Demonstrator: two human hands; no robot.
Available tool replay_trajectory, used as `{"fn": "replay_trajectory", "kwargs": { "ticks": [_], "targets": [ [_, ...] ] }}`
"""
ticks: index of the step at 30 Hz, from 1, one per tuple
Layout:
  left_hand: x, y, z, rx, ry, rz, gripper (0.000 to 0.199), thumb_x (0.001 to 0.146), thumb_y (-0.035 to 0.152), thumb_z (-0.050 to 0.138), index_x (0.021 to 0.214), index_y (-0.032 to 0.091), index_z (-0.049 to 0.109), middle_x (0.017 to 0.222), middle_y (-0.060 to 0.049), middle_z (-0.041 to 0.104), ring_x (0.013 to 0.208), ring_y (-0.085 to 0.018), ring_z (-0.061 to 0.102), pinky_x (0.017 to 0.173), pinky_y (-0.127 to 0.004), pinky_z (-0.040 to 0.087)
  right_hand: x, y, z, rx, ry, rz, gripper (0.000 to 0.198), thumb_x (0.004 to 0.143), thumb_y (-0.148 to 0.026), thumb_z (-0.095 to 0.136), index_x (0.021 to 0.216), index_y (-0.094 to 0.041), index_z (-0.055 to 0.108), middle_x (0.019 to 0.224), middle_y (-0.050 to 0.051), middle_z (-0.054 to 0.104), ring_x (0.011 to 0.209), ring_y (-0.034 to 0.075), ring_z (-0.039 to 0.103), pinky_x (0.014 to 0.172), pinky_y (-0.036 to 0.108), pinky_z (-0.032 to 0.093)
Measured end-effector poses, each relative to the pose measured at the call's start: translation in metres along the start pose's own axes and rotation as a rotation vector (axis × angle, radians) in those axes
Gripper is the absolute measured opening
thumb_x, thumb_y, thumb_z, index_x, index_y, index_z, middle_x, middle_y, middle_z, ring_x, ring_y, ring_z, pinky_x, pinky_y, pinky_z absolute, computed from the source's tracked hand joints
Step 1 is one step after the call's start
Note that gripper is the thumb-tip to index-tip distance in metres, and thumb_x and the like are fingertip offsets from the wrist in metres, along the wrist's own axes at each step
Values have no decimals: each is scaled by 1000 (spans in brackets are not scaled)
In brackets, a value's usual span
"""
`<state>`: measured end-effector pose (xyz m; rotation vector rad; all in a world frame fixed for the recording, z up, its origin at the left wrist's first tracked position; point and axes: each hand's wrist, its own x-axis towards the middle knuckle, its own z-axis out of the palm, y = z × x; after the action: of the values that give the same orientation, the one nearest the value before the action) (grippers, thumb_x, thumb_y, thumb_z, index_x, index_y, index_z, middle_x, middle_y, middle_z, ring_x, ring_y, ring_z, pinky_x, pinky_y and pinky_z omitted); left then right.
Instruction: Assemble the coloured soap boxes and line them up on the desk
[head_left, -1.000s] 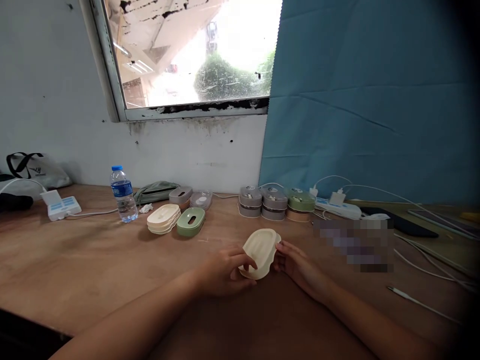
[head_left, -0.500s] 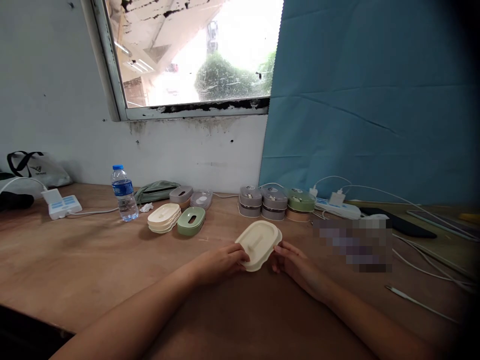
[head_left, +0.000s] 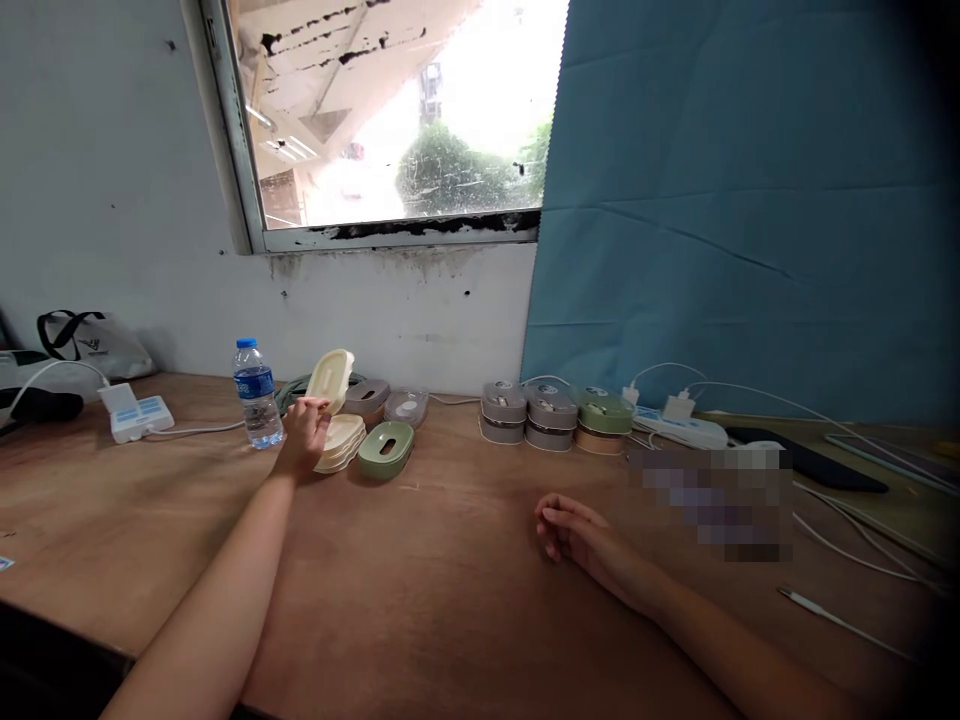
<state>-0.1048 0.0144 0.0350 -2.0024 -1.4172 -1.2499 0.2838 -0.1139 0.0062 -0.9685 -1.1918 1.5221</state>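
My left hand (head_left: 306, 437) is closed on the edge of a cream oval lid (head_left: 330, 378), which it holds tilted up. Just below that lid stands a stack of similar cream lids (head_left: 343, 440). A green oval lid (head_left: 385, 449) with a slot in its middle lies to the right of the stack. My right hand (head_left: 574, 535) rests at the middle right of the table, its fingers loosely curled together and nothing seen in them.
A water bottle (head_left: 257, 395) stands left of the stack. Behind are a grey oval box (head_left: 366, 396) and a clear-topped one (head_left: 406, 407). Several stacked lunch boxes (head_left: 551, 412) line the wall. Power strips (head_left: 688, 430) and cables lie right and left; a blurred patch (head_left: 712, 500) hides something.
My left hand has carried the cream lid left and back from the table's middle to above the stack. My right hand has let go of it and stays nearly in place.
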Motion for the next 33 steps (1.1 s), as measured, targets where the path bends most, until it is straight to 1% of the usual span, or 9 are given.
{"fn": "replay_trajectory", "kwargs": {
  "ticks": [3, 8, 11, 15, 18, 22, 28, 33],
  "targets": [
    [-7, -14, 0, 16, -9, -43, 24, 85, 26, 33, 100, 18, 50, 99, -9, 48, 88, -24, 45, 80, -40, 33, 0, 0, -1, -11, 6, 1, 21, 68, -34, 65, 70, -17, 53, 63, -2, 56, 53, 9, 48, 52, 24, 34],
    [-11, -23, -6, 17, -57, -45, 25, 84, 28, 30, 94, 19, 51, 93, -7, 51, 85, -23, 45, 80, -37, 30, -1, 0, -1, -16, 10, 7, 21, 67, -34, 66, 69, -17, 53, 62, -2, 55, 53, 9, 47, 53, 24, 34],
    [-15, -24, -8, 11, -82, -36, 26, 84, 28, 28, 92, 18, 51, 90, -7, 52, 84, -23, 45, 79, -36, 29, -2, 0, -1, -24, 9, 14, 21, 67, -34, 66, 69, -17, 54, 62, -2, 55, 53, 10, 47, 53, 24, 34],
    [-20, -24, -7, 2, -150, -2, 27, 84, 25, 26, 89, 16, 51, 89, -6, 53, 84, -23, 45, 80, -36, 28, -3, -2, 0, -31, 6, 16, 21, 68, -34, 65, 68, -17, 54, 61, -2, 55, 53, 9, 47, 53, 24, 34],
    [-22, -25, -6, -4, -197, 15, 27, 83, 25, 27, 87, 16, 52, 90, -6, 54, 85, -23, 45, 80, -37, 27, -3, -2, 1, -38, 19, 22, 21, 67, -34, 66, 67, -17, 53, 60, -2, 54, 53, 9, 47, 53, 24, 34],
    [-24, -29, -4, -15, -252, 22, 26, 81, 26, 30, 83, 17, 54, 85, -6, 55, 84, -23, 45, 79, -38, 27, -2, -1, -1, -37, 14, 18, 21, 67, -34, 66, 67, -17, 53, 61, -2, 55, 53, 9, 47, 53, 24, 34],
    [-24, -31, -1, -51, -310, 3, 26, 79, 27, 33, 81, 20, 58, 84, -5, 57, 86, -23, 45, 80, -38, 26, -1, 0, -2, -23, 18, 30, 21, 66, -33, 66, 66, -17, 53, 60, -2, 55, 52, 10, 47, 52, 24, 33],
    [-23, -29, 0, -116, -320, -46, 26, 78, 28, 36, 79, 21, 60, 84, -5, 58, 85, -23, 45, 82, -39, 26, -2, -2, 0, -27, 24, 32, 21, 66, -33, 67, 65, -17, 54, 59, -2, 54, 52, 9, 46, 52, 24, 33]
  ]
}}
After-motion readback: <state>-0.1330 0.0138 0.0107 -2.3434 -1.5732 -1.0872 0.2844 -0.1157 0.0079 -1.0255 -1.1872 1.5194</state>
